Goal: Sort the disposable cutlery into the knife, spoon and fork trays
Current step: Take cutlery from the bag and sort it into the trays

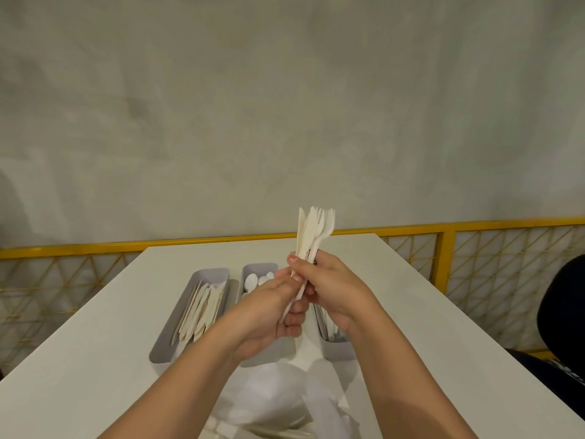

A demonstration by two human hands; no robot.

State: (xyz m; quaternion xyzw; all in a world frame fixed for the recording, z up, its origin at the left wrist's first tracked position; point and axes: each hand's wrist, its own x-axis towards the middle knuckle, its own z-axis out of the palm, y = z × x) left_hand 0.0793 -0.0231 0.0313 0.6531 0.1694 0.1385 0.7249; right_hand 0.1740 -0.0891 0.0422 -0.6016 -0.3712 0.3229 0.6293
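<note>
Disposable cutlery stood as a mixed bundle in the air above the three trays, handles down and tips up. Its long axis was near upright, leaning slightly away from the person, and fork tines and at least one knife blade fanned out at the top. The right hand had its grip clenched round the handles, likely to keep the heads spread and easy to tell apart. The left hand pinched a single piece whose handle slanted down and leftward out of the bundle, apparently to draw it free.

Below, on the tabletop, the knife tray held knives lying lengthwise. The spoon tray showed spoon bowls at its far end. The fork tray sat mostly hidden behind the right wrist. A white bag lay nearer the person.
</note>
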